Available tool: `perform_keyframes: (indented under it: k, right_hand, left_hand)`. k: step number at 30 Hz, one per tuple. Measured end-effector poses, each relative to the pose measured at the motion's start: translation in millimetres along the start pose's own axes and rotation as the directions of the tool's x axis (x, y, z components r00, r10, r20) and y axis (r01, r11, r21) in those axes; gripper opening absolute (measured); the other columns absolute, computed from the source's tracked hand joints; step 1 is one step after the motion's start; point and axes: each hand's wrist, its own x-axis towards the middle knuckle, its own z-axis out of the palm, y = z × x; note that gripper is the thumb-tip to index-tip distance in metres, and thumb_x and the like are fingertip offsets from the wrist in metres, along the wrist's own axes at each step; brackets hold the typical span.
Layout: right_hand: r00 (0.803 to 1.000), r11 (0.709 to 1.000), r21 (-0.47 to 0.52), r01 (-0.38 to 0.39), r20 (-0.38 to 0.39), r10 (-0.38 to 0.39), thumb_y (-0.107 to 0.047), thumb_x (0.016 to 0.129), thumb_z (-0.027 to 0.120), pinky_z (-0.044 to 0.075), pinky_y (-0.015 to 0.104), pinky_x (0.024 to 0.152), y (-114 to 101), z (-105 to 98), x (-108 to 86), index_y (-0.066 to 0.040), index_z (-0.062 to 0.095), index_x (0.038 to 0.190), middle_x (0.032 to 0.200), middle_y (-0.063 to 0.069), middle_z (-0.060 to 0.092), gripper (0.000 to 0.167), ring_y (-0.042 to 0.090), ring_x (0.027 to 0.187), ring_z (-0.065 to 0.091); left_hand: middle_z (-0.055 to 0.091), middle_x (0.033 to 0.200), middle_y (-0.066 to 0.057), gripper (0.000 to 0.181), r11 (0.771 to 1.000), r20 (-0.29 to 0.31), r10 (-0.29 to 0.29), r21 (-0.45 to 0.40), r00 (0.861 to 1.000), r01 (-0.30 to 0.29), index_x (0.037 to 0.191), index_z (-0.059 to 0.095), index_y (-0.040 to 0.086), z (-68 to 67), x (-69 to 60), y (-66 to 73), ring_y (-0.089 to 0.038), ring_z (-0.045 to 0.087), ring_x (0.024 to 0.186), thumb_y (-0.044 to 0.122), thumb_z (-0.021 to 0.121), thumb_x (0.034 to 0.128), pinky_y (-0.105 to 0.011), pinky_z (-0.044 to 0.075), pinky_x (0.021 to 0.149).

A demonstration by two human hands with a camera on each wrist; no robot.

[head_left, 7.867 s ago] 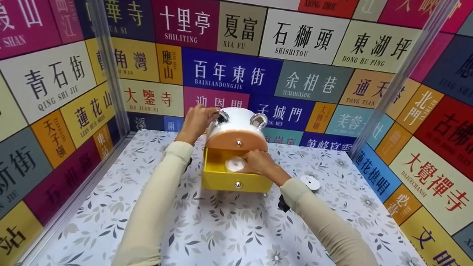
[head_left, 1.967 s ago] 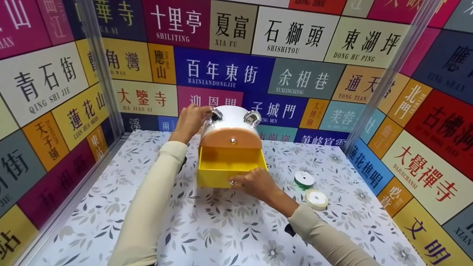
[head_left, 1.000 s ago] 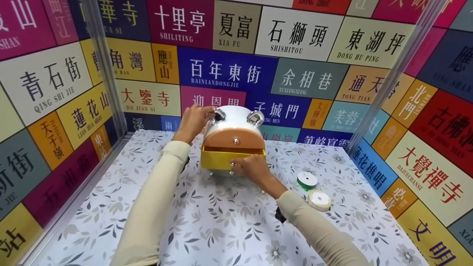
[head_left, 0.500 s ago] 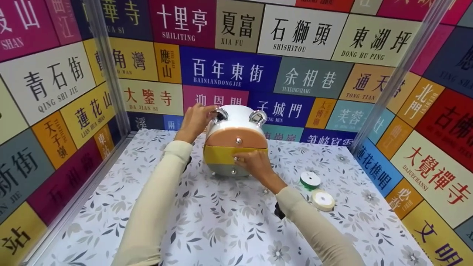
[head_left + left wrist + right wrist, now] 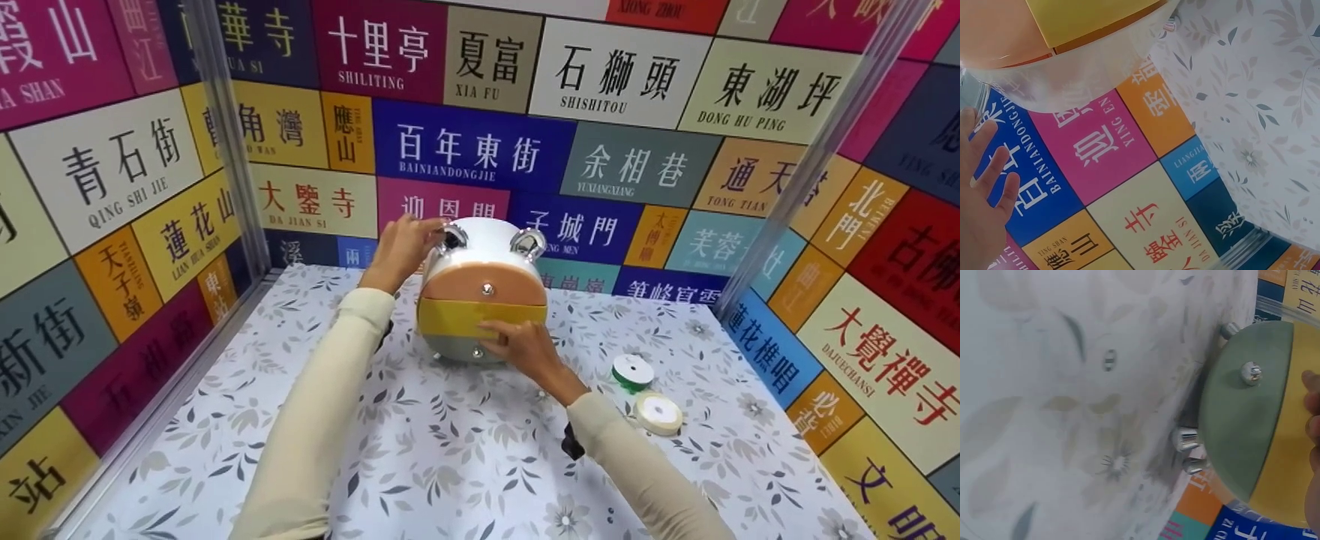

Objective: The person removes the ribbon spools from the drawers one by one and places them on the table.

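Observation:
A rounded box (image 5: 491,240) stands at the back of the table, with a white top, silver ring ears and an orange upper front. Its yellow middle drawer (image 5: 450,316) lies flush above a green lower drawer (image 5: 1241,410). My left hand (image 5: 405,247) holds the ring ear (image 5: 453,237) on the left; in the left wrist view that hand (image 5: 985,197) shows several spread fingers. My right hand (image 5: 529,349) rests its extended index finger on the yellow front, other fingers bent below. The yellow drawer's knob is hidden. The right wrist view shows fingers (image 5: 1313,405) against the yellow front.
To the right on the floral-covered table (image 5: 450,465) lie a white spool with green ribbon (image 5: 632,372) and a cream roll (image 5: 659,413), close together. Sign-patterned panels (image 5: 472,150) stand behind and at both sides, with clear corner strips.
The cream roll left the yellow drawer and lies beside the green-ribbon spool. The drawer slid inward until flush. My right fingers moved from its visible knob onto the front; my left hand stayed at the ear.

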Motion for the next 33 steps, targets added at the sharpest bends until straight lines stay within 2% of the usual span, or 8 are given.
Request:
perform_keyframes:
  k: [6,12,17,20,25,29,33]
  right_hand:
    - [0.999,0.999,-0.005,0.032,-0.030,-0.033,-0.027,0.078,0.094,0.047,0.026,0.048,4,7,-12.8,-0.025,0.083,0.112,0.062,0.001,0.069,0.036,0.010,0.048,0.055]
    - [1.000,1.000,-0.018,-0.002,-0.018,0.002,-0.030,0.076,0.095,0.050,0.027,0.051,7,21,-23.8,-0.027,0.084,0.110,0.072,0.003,0.076,0.036,0.010,0.051,0.059]
    - [0.999,0.998,0.036,-0.046,0.003,0.046,-0.024,0.075,0.095,0.059,0.031,0.071,8,33,-30.5,-0.023,0.084,0.107,0.088,0.003,0.080,0.033,0.015,0.074,0.074]
    - [0.997,0.996,0.054,-0.071,0.012,0.071,-0.024,0.076,0.095,0.060,0.032,0.080,9,37,-31.4,-0.024,0.084,0.107,0.096,0.002,0.080,0.033,0.017,0.086,0.077]
    - [0.995,0.992,0.080,-0.100,0.029,0.098,-0.025,0.076,0.095,0.060,0.030,0.080,11,38,-31.2,-0.024,0.084,0.107,0.096,0.002,0.080,0.033,0.016,0.083,0.078]
    - [0.991,0.988,0.106,-0.112,0.082,0.103,-0.023,0.078,0.093,0.060,0.031,0.082,11,39,-32.6,-0.023,0.083,0.107,0.097,0.000,0.079,0.030,0.014,0.087,0.077]
    - [0.984,0.986,0.086,-0.141,0.125,0.130,-0.023,0.079,0.093,0.060,0.028,0.077,10,43,-30.5,-0.024,0.084,0.105,0.094,-0.002,0.080,0.027,0.011,0.083,0.077]
  left_hand:
    - [0.076,0.108,-0.010,0.026,1.000,0.013,-0.014,-0.012,1.000,0.014,0.128,0.075,0.027,-3.0,4.2,1.4,-0.032,0.066,0.097,0.030,0.067,0.1028,-0.045,0.056,0.084]
    - [0.076,0.108,-0.012,0.028,1.000,0.009,0.001,-0.013,1.000,-0.001,0.129,0.074,0.026,0.2,2.3,3.1,-0.035,0.066,0.097,0.032,0.066,0.1033,-0.047,0.056,0.083]
    - [0.076,0.110,-0.012,0.029,1.000,0.011,-0.009,-0.016,1.000,0.009,0.131,0.074,0.025,1.8,0.1,3.1,-0.035,0.067,0.098,0.031,0.066,0.1032,-0.047,0.056,0.083]
    - [0.076,0.109,-0.011,0.029,1.000,0.014,-0.015,-0.006,1.000,0.015,0.131,0.074,0.025,1.9,-0.7,1.7,-0.034,0.066,0.097,0.031,0.066,0.1032,-0.047,0.056,0.082]
    - [0.076,0.107,-0.010,0.028,1.000,0.013,-0.020,-0.009,1.000,0.020,0.130,0.074,0.026,2.9,-0.8,0.3,-0.033,0.066,0.094,0.032,0.066,0.1033,-0.045,0.055,0.081]
    - [0.077,0.108,-0.010,0.028,1.000,0.007,-0.020,-0.013,1.000,0.020,0.130,0.074,0.026,3.5,-1.4,-0.2,-0.033,0.066,0.095,0.032,0.066,0.1032,-0.045,0.055,0.081]
    - [0.077,0.110,-0.010,0.030,1.000,0.015,-0.017,-0.020,1.000,0.017,0.131,0.073,0.026,2.3,-1.6,-2.6,-0.033,0.066,0.096,0.033,0.065,0.1033,-0.045,0.056,0.082]
